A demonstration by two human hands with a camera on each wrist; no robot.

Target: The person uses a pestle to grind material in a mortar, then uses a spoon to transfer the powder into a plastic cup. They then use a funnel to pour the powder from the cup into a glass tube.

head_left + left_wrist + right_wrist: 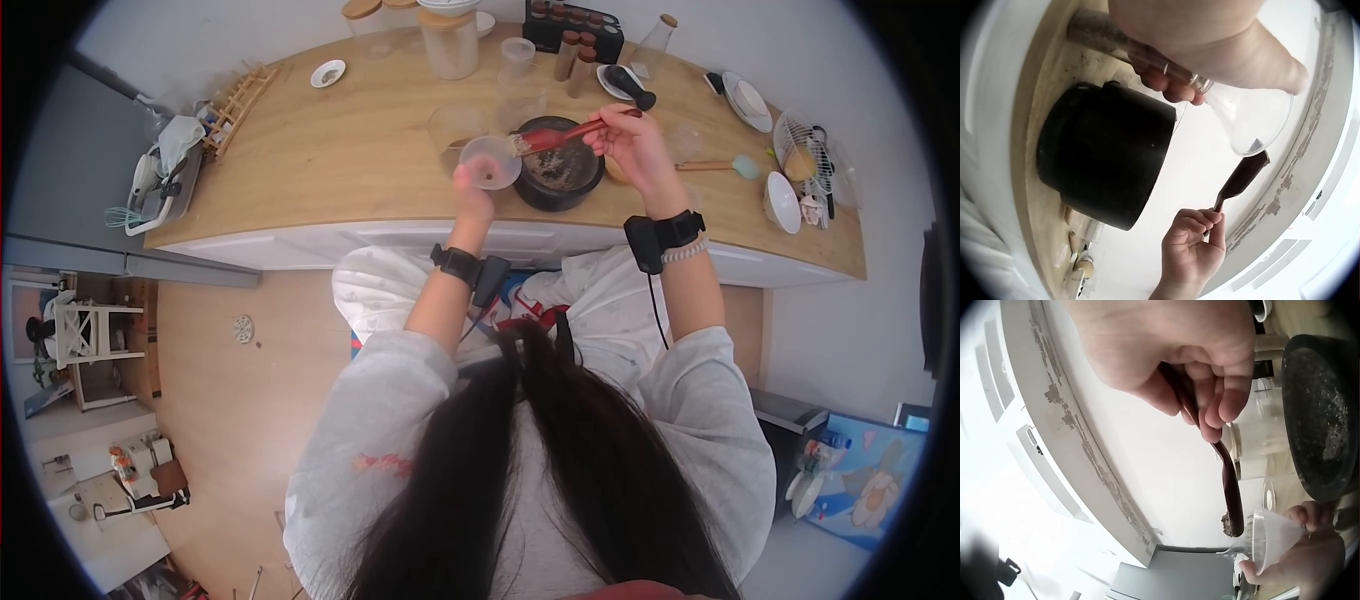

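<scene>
My left hand [474, 196] grips a clear tube [1094, 32] with brownish ground matter in it, and a translucent funnel [490, 163] sits at its mouth. Pinched in my right hand [636, 146] is a dark red-brown scoop [560, 136], its handle between thumb and fingers. Greyish crumbs [1227, 524] cling to the scoop's tip, which is close to the funnel's wide rim. Between the hands stands a black mortar [561, 198], with coarse ground bits over its inside. The left palm hides part of the tube.
Behind the mortar are clear jars [450, 52] and a black rack [573, 35] with small cork-topped tubes. A black pestle [633, 88] lies on a white plate. To the right are a pale-green spatula [742, 167] and a white bowl [781, 203]. A wooden rack [238, 105] stands left.
</scene>
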